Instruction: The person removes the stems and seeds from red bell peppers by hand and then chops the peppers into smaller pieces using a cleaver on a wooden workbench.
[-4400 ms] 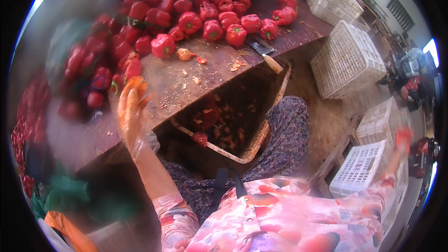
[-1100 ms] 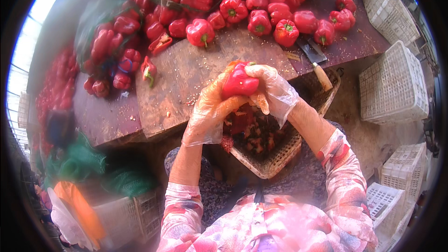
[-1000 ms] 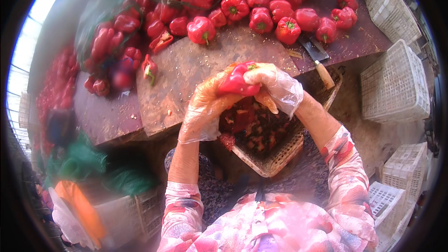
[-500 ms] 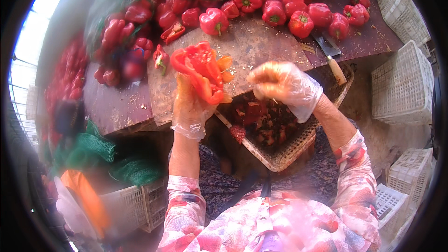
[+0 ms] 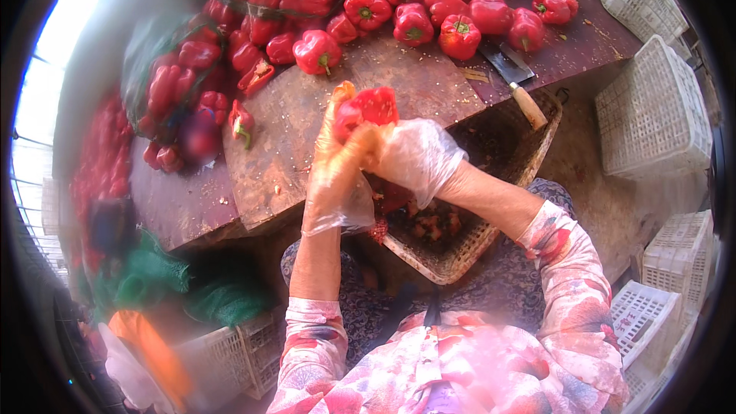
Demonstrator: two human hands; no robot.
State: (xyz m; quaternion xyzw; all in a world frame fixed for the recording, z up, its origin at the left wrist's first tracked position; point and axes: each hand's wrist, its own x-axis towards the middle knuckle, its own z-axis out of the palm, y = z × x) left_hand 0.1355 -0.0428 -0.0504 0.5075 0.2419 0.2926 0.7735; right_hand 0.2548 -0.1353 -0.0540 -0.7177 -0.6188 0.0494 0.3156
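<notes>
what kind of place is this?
Probably a vegetable-processing shed: red bell peppers heaped on a stained worktable, a wooden-handled cleaver at its edge, and white openwork crates standing to the right.

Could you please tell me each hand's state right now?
Left hand: closed, holding a red pepper.
Right hand: up against the same pepper; whether it grips cannot be told.
</notes>
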